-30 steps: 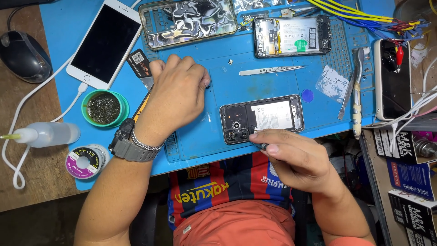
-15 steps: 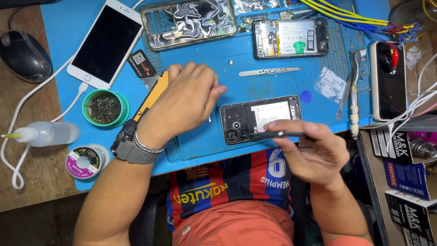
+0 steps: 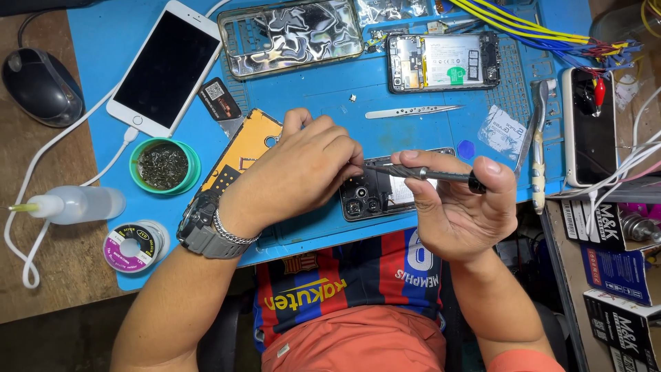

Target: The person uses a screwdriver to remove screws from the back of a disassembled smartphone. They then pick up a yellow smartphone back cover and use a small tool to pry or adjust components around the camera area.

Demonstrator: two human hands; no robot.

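Note:
My right hand (image 3: 458,207) holds a thin dark screwdriver (image 3: 430,173) level, its tip pointing left. My left hand (image 3: 299,172) pinches that tip with its fingertips. Both hands hover over an opened black phone (image 3: 375,196) lying with its camera modules showing on the blue work mat (image 3: 413,141). Under my left wrist lies an orange back cover (image 3: 244,155). A grey watch and a metal bracelet are on my left wrist.
A white phone (image 3: 165,69) with a cable, a green tin of solder wick (image 3: 163,165), a solder spool (image 3: 131,246) and a squeeze bottle (image 3: 76,204) lie left. Tweezers (image 3: 410,111), another opened phone (image 3: 444,62), a shiny frame (image 3: 292,34) and coloured wires (image 3: 551,38) sit farther back.
My right hand has lifted off the mat's front edge and now holds the screwdriver level over the phone. My left hand has moved right to meet its tip, uncovering the orange cover.

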